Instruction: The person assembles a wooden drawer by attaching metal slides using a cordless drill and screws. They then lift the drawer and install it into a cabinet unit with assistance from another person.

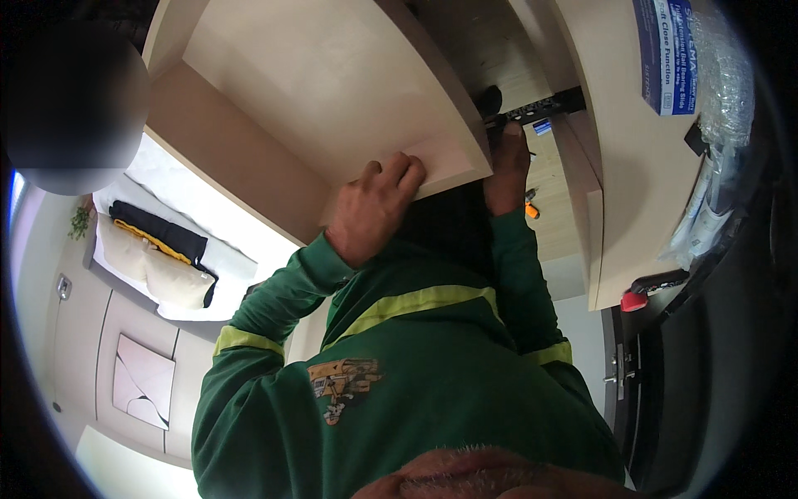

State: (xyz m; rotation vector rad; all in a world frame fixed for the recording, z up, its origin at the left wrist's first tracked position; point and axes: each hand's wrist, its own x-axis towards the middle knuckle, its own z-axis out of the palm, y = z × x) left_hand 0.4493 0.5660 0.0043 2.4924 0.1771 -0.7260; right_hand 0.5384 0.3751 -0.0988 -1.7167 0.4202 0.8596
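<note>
A beige wooden drawer (274,91) lies tilted before me, its inside facing up. My left hand (371,208) is closed over the drawer's near wall, with its fingers curled over the rim. Past the drawer's right side, my right hand (509,166) reaches into the gap beside the cabinet. Its thumb presses at the end of a black metal drawer slide (544,108), which runs across that gap to the cabinet's side panel (579,150). The other right fingers are mostly hidden behind the thumb and the drawer's edge.
On the cabinet top (615,200) at right are a blue box (665,54), bubble wrap (723,75) and a red-ended black tool (634,300). An orange-and-black tool (532,208) shows below through the gap. A bed with cushions (179,279) stands at left.
</note>
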